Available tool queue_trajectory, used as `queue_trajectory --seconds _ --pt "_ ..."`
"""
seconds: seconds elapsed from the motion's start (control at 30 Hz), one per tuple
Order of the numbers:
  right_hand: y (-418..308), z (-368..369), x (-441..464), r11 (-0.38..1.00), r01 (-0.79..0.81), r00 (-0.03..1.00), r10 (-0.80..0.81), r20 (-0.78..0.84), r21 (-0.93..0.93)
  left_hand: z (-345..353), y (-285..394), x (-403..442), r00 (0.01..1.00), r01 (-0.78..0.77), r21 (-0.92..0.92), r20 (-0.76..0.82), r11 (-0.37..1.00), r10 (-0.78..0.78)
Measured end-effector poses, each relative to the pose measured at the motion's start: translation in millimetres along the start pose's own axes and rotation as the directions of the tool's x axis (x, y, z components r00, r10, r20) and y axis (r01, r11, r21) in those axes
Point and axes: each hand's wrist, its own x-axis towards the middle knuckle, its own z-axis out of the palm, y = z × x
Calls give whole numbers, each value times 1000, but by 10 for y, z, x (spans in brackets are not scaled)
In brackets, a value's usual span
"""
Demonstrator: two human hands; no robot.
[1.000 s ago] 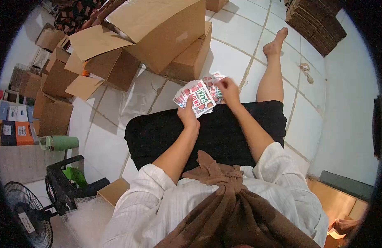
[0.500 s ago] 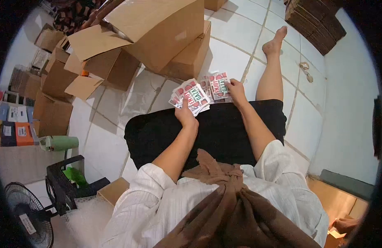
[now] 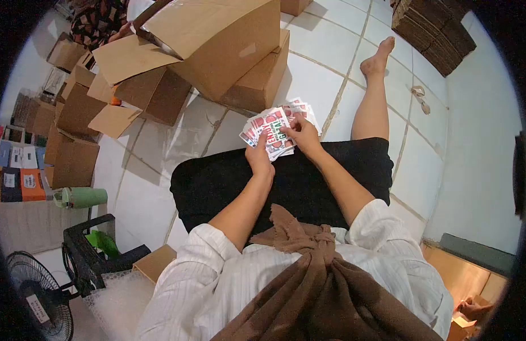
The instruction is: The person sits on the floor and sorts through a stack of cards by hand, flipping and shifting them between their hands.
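Note:
A fanned stack of printed cards (image 3: 267,122), white with red and green lettering, is gripped in my left hand (image 3: 258,159) above the black cloth (image 3: 229,187) over my lap. Its thumb presses on the front of the stack. My right hand (image 3: 303,136) pinches the right edge of the top card, fingers closed. Behind that hand, more of the same cards (image 3: 313,116) show on the far side of my lap, partly hidden by the hand and the stack.
Open cardboard boxes (image 3: 217,45) stand ahead and to the left on the tiled floor (image 3: 317,68). A green tumbler (image 3: 84,197), a black fan (image 3: 38,301) and bubble wrap (image 3: 118,301) are at left. Flattened cardboard (image 3: 433,34) is stacked far right. Another person (image 3: 98,23) is partly visible top left.
My right hand has moved left from the cards on the right to the stack in my left hand and now pinches its top card. The other person has shifted at the top left.

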Motion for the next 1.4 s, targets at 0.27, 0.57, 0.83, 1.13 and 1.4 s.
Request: queue_trajectory --seconds 0.27,0.57,0.83,1.13,1.4 --pt "185 -177 169 973 -98 995 94 28 209 -11 -7 16 1000 -14 24 10 1000 14" --pt "555 -348 259 734 -6 887 -309 -342 -679 -53 -22 36 995 45 -55 -92 998 -50" --pt "-67 -61 -33 986 4 997 9 78 -168 -16 18 -5 998 44 -60 48 997 -41" --pt "-2 -185 44 987 46 989 -23 149 -151 -27 -33 19 999 20 -73 44 997 -17" --pt "112 -394 191 886 -299 954 276 115 356 -11 -16 21 1000 -1 -36 -30 999 0"
